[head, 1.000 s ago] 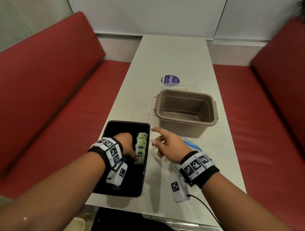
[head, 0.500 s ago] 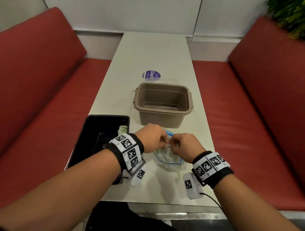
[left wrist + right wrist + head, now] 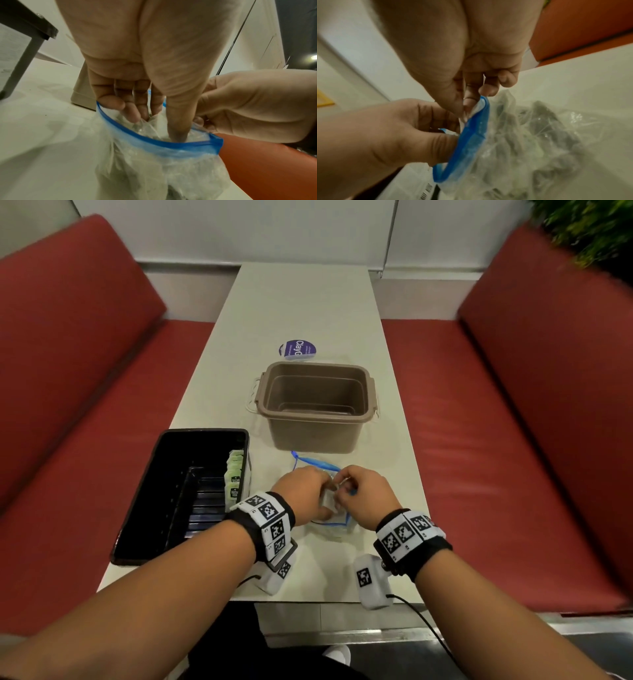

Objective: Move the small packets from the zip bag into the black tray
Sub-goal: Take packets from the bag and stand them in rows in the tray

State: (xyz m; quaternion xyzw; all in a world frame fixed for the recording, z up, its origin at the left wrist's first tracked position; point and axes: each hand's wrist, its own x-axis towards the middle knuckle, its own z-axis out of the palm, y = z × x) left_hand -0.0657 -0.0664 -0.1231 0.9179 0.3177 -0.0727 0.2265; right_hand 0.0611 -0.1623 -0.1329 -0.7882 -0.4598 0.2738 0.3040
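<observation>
The clear zip bag (image 3: pixel 334 523) with a blue zip strip lies on the table just right of the black tray (image 3: pixel 147 494). My left hand (image 3: pixel 301 494) reaches into the bag's mouth (image 3: pixel 157 125). Its fingers (image 3: pixel 135 115) and thumb dip among the crumpled plastic, and whether they hold a packet is hidden. My right hand (image 3: pixel 363 494) pinches the bag's blue rim (image 3: pixel 467 106) and holds the mouth apart. Dark small packets (image 3: pixel 544 112) show through the bag. A row of small green-white packets (image 3: pixel 234 477) stands along the tray's right wall.
A brown plastic tub (image 3: pixel 368 392) stands behind the bag, with a round purple label (image 3: pixel 297 349) on the table beyond it. Red bench seats flank the narrow table. The table's near edge runs just below my wrists.
My left hand left the black tray and moved right into the zip bag. My right hand came down from above the table and took hold of the bag's rim.
</observation>
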